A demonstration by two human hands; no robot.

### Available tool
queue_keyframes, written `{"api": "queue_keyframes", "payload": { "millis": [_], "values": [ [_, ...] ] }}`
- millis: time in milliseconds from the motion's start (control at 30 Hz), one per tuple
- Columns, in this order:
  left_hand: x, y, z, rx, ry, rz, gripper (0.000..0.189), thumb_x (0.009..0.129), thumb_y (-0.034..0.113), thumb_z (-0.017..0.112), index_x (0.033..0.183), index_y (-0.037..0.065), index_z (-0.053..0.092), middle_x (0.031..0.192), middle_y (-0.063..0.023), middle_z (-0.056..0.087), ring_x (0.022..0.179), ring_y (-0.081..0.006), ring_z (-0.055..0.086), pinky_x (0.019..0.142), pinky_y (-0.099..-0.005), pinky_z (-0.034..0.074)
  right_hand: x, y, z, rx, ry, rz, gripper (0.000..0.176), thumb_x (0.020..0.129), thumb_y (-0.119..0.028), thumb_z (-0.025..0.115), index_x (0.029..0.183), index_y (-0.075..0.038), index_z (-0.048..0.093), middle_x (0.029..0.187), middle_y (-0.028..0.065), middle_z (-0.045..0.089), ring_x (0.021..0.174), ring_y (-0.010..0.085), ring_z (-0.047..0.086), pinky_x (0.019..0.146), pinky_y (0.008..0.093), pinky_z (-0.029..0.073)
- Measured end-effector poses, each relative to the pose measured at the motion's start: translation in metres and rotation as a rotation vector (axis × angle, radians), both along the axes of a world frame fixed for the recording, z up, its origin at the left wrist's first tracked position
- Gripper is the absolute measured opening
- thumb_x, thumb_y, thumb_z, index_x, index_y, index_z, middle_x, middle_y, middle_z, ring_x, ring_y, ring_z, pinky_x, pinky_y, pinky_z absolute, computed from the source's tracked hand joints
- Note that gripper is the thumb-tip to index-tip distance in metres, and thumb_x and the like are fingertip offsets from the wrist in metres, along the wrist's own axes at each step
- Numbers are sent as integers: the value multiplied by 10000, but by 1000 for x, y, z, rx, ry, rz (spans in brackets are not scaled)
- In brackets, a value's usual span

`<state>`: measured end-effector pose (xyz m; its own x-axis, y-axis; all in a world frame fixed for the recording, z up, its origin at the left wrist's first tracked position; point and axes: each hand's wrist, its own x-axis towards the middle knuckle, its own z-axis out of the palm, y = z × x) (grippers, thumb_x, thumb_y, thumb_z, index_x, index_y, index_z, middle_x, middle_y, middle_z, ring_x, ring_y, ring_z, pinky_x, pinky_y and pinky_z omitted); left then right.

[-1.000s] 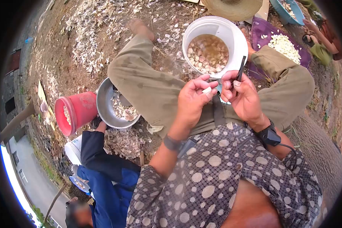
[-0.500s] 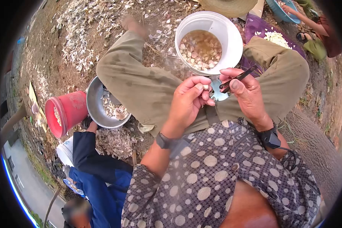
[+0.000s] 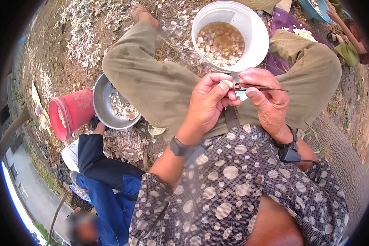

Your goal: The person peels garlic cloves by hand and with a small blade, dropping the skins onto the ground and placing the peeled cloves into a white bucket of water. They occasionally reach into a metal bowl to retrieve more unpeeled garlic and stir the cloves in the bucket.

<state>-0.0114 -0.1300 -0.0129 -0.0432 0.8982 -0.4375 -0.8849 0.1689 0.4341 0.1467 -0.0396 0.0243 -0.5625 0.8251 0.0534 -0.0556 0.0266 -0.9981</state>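
My left hand [image 3: 212, 97] pinches a pale garlic clove [image 3: 228, 84] between thumb and fingers. My right hand [image 3: 269, 98] grips a slim dark metal tool [image 3: 266, 87], its tip right at the clove and its long end pointing right. Both hands meet above my lap. Just beyond them stands a white bucket [image 3: 256, 43] with unpeeled garlic cloves [image 3: 218, 49] in brownish water. Below my hands a light bluish thing [image 3: 242, 95] shows in part, mostly hidden by fingers.
To the left are a grey metal basin [image 3: 100, 98] with cloves and a red bucket [image 3: 76, 110]. A person in blue [image 3: 106, 184] sits lower left. Peeled cloves [image 3: 304, 34] lie on purple cloth [image 3: 281, 24]; another person's arm [image 3: 348, 30] reaches a blue basin [image 3: 311, 12]. Skins litter the ground.
My hands have drawn together, bringing the tool's tip to the clove. The tool has turned from slanting up to nearly level. The view has shifted slightly.
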Motion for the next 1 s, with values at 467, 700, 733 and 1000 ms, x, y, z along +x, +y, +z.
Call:
{"api": "queue_keyframes", "payload": {
  "millis": [467, 700, 733, 1000],
  "values": [
    [5, -1, 6, 5, 75, 1, 205, 1009, 135, 632, 1155, -9, 637, 937, -96, 674, 811, -146, 673, 762, -374, 641, 1, -2, 3, -79, -45, -16, 170, 949, -63, 700, 1098, 16, 691, 1096, 105, 689, 1019, 162, 647, 890, 305, 526],
    [-3, -7, 13, 16, 121, -178, 210, 980, 144, 669, 1118, -11, 639, 865, -78, 619, 697, -109, 570, 700, -336, 608, 3, 9, -8, -276, -6, -166, 200, 1000, -185, 664, 1071, 1, 690, 1056, 91, 714, 945, 146, 670, 813, 287, 547],
    [-3, -10, 16, -30, 68, -210, 229, 973, 132, 667, 1146, -8, 617, 857, -78, 611, 665, -92, 531, 657, -315, 585, 4, 14, -7, -342, 18, -210, 218, 1007, -210, 659, 1065, -2, 691, 1050, 91, 718, 933, 146, 673, 806, 288, 549],
    [-4, -11, 17, 35, -167, -86, 246, 1016, 193, 619, 1190, 29, 557, 840, -66, 570, 585, -45, 432, 554, -278, 538, 17, 11, 6, -217, 170, 79, 197, 961, -148, 701, 1080, 8, 686, 1112, 116, 659, 1061, 200, 610, 936, 346, 497]
  ]
}}
